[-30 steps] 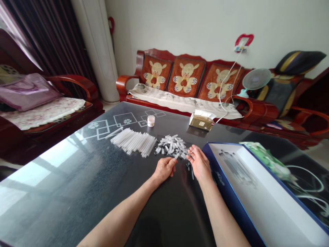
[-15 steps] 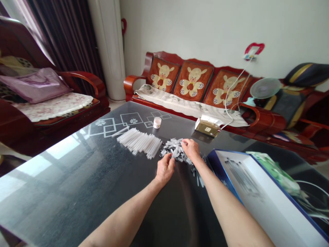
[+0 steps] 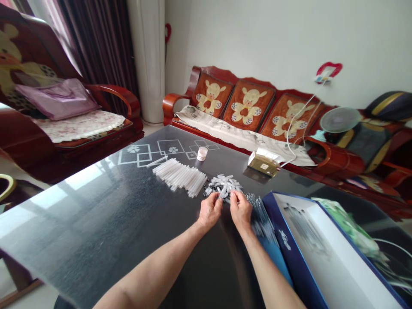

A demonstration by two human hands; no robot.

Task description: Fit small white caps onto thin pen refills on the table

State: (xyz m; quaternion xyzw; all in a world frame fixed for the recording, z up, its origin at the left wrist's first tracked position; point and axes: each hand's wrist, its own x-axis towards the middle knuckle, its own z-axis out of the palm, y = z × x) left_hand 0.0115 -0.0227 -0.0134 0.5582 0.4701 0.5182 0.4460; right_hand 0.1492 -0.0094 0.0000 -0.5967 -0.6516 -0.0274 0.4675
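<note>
My left hand (image 3: 210, 210) is pinched on a small translucent plastic piece (image 3: 222, 194) just in front of a heap of similar pieces (image 3: 228, 182), white and clear with black ones among them. Close on its right, my right hand (image 3: 240, 209) has thumb and forefinger pressed together; whatever lies between them is too small to tell. The two hands are slightly apart. Left of the heap lies a row of whitish plastic tubes (image 3: 180, 177). Beside my right hand, thin clear and dark rods (image 3: 261, 216) lie bunched against a blue box.
The open blue box (image 3: 280, 231) with a white inside holds more thin rods (image 3: 304, 223). A small round jar (image 3: 202, 153) and a tissue box (image 3: 264, 163) stand farther back on the dark glossy table (image 3: 128, 231). A green package (image 3: 347, 221) lies beyond the box.
My right hand has drawn back from the heap toward me, beside my left hand. My left hand keeps its pinch on the small piece. The view has shifted slightly.
</note>
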